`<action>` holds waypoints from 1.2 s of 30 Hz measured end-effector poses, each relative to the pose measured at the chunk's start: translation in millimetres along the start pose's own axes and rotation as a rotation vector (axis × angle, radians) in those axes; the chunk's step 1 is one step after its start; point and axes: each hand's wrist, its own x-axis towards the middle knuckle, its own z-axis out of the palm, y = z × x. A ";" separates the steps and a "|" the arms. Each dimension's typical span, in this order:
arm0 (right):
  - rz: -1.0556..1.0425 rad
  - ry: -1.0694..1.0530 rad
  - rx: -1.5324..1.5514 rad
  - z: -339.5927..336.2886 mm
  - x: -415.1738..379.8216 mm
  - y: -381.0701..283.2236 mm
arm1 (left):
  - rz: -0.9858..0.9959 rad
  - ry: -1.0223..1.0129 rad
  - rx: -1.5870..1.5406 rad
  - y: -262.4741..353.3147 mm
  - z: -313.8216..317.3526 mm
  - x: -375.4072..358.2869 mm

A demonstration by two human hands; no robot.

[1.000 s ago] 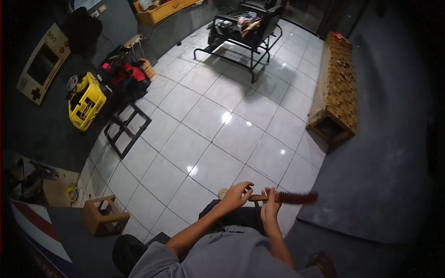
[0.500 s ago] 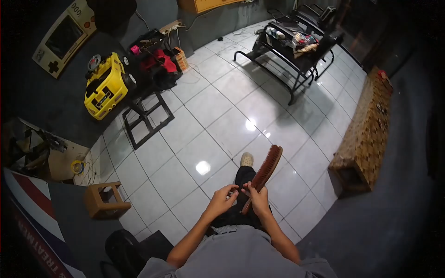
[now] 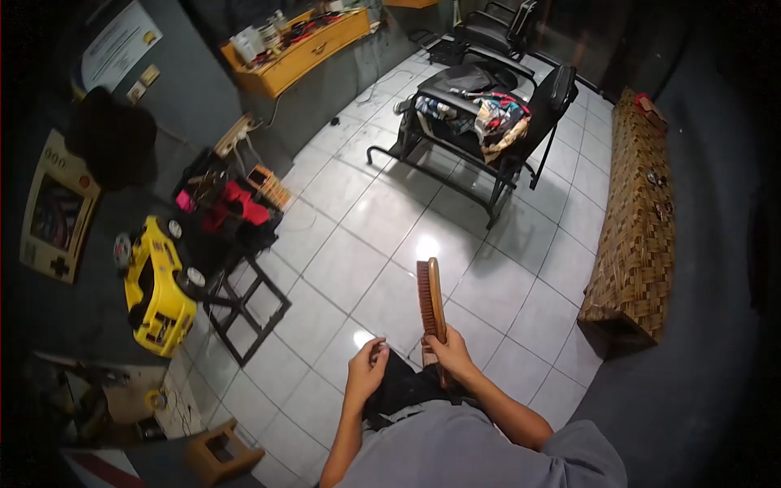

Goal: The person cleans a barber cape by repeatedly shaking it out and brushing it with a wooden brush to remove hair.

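My right hand (image 3: 450, 351) is wrapped round the handle of a long wooden brush (image 3: 437, 301). The brush stands nearly upright in the view, its reddish-brown bristles facing left. A little to the left, my left hand (image 3: 366, 370) is held up with its fingers curled together, apart from the brush. Whatever its fingertips may hold is too small to make out. Below both hands are my dark trousers (image 3: 403, 386).
A black reclining chair (image 3: 488, 122) with cloths on it stands ahead. A woven bench (image 3: 630, 220) lines the right wall. On the left are a yellow toy car (image 3: 159, 293), a black metal frame (image 3: 248, 309), a wooden stool (image 3: 224, 451) and a wall drawer (image 3: 313, 53).
My view has turned and lifted, bringing more of the wall drawer into sight. The brush has swung more upright, bristles now facing left. My left hand has moved away from my right hand.
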 end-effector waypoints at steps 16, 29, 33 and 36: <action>-0.086 0.273 -0.071 41.3 254.4 -161.8 | 0.149 -0.253 0.063 93.7 -51.8 353.8; -0.102 0.544 -0.054 -57.7 427.6 -217.3 | 0.281 -0.486 0.269 202.7 54.2 572.0; -0.188 0.709 -0.096 -111.8 453.1 -277.1 | 0.273 -0.579 0.359 258.4 121.6 607.2; -0.228 0.820 -0.116 -152.2 471.3 -289.4 | 0.353 -0.695 0.380 303.2 166.7 625.6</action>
